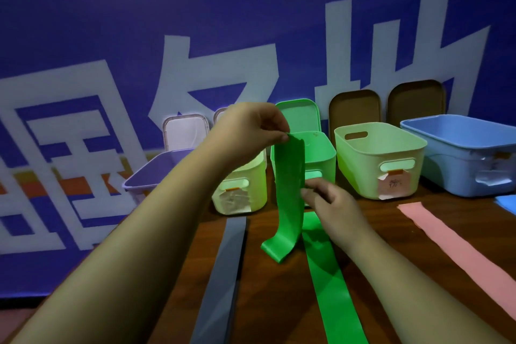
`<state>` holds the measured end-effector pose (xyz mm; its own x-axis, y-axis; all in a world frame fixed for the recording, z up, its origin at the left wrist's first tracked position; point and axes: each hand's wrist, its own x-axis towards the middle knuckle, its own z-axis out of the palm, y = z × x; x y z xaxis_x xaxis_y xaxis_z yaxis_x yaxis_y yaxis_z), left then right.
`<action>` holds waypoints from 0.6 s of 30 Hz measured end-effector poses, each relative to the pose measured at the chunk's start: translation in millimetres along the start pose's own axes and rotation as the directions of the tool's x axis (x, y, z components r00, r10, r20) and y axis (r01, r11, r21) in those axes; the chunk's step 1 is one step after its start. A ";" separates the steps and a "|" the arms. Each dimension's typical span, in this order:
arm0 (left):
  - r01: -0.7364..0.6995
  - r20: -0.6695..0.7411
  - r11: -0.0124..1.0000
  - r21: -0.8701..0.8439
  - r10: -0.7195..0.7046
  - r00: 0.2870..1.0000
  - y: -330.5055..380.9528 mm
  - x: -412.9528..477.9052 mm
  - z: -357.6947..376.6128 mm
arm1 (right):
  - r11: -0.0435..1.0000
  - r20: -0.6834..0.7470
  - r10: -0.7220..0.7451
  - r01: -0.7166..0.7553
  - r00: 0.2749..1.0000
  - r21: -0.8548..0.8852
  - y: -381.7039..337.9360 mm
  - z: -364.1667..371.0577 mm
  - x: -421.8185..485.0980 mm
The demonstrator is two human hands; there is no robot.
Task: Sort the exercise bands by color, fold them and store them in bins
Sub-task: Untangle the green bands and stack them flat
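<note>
On the table (265,301) a green band (289,176) runs between a grey band (223,274) and a pink band (452,248). Its far part hangs upright: the right hand (332,207) seems to pinch its edge midway, and the left hand (251,128) pinches the top end, before the green bin (321,159).

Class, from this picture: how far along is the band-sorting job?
Done: little; the bands lie apart by colour, none visibly binned. In hand: the left hand pinches the top end of the green band, the right hand pinches it lower, mid-fold. Left: finish folding it, then fold and store the grey band and pink band, both flat on the table.
</note>
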<state>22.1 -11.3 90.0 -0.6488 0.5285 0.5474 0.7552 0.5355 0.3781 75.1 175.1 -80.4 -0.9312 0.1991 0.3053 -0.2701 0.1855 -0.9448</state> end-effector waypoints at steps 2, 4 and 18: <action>0.012 -0.020 1.000 0.004 -0.012 1.000 6.1 9.0 -10.1 | 0.997 0.034 0.018 -0.020 0.999 0.073 -3.7 0.5 -3.0; 0.019 -0.033 0.999 -0.026 -0.020 0.999 11.4 16.4 -18.1 | 0.996 0.076 0.025 -0.031 0.997 0.084 -4.8 1.2 -5.4; 0.110 -0.067 0.987 -0.116 -0.119 0.991 22.6 33.0 -40.6 | 0.983 0.268 0.180 -0.180 0.946 -0.025 3.2 7.8 -15.1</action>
<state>21.5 -8.5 146.9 -0.7261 0.4157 0.5477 0.6847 0.5107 0.5200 86.4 165.1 -88.9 -0.9955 -0.0365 0.0871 -0.0921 0.1708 -0.9810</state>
